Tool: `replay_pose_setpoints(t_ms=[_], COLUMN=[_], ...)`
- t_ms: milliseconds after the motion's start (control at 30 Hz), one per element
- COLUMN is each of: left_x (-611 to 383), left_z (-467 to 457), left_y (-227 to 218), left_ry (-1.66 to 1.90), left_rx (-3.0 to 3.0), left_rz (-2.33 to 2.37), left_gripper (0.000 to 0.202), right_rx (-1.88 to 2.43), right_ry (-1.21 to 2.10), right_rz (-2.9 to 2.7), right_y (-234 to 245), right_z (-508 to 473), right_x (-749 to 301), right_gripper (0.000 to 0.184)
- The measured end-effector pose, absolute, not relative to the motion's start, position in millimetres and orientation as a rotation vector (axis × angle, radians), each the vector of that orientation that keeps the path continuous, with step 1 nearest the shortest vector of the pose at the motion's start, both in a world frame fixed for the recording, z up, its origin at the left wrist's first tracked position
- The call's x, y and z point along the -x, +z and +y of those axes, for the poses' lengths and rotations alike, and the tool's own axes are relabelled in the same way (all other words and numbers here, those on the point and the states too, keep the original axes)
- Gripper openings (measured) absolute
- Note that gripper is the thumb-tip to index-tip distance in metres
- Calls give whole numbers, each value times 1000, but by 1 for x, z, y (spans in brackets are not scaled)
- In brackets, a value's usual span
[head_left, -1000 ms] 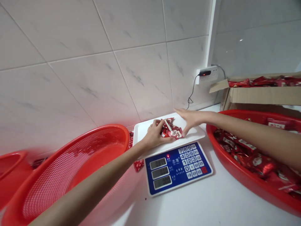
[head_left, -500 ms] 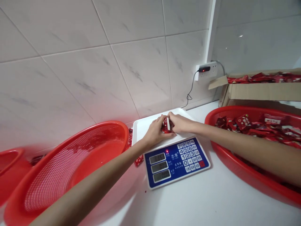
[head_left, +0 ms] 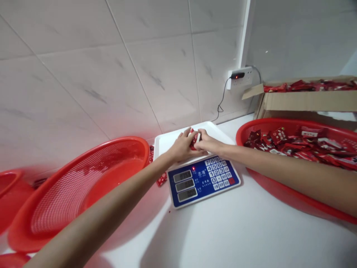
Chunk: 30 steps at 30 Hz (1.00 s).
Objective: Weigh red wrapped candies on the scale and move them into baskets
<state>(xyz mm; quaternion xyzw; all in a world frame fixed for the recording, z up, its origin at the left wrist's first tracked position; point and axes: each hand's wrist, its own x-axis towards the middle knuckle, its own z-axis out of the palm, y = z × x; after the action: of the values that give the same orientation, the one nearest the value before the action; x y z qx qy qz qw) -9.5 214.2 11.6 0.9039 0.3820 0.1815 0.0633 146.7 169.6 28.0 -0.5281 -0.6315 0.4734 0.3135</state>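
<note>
The left hand (head_left: 180,146) and the right hand (head_left: 208,141) are both squeezed around a little bunch of red candy packets (head_left: 194,136) on the white top of the scale (head_left: 203,180). A second ago the right hand lay open and flat beside the packets. Now the two hands touch and almost hide them.

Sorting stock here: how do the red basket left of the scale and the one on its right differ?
The left basket shows bare mesh; the right basket holds red packets. The left basket adjoins another red tub, the right basket a cardboard box. Both are red.
</note>
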Motion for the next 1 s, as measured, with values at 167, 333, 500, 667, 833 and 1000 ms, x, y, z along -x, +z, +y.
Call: replay_pose_setpoints(t_ms=[167,333,500,667,833,1000], left_x=[9,9,10,27,64,101], left_z=[217,212,223,226,220,206], left_y=[12,12,20,44,65,85], left_ry=[501,582,589,771,1018,1269], left_rx=[-2742,-2773,-2815,-2714,-2460,-2198], left_rz=[1250,1408,1409,1404,1425,1496], left_gripper=[58,44,41,46,23,34], right_rx=[1372,1332,1403,1403,1281,1318], right_ry=[1218,1025,951,997,952,943], right_rz=[-1633,-1555,-1385,-1461,-1620,-1699], right_y=[32,30,23,25,21,16], right_z=[162,157,166,164,158,157], right_x=[-144,-154,-159,-158,-156,-157], right_gripper=[99,85,57,48,44,39])
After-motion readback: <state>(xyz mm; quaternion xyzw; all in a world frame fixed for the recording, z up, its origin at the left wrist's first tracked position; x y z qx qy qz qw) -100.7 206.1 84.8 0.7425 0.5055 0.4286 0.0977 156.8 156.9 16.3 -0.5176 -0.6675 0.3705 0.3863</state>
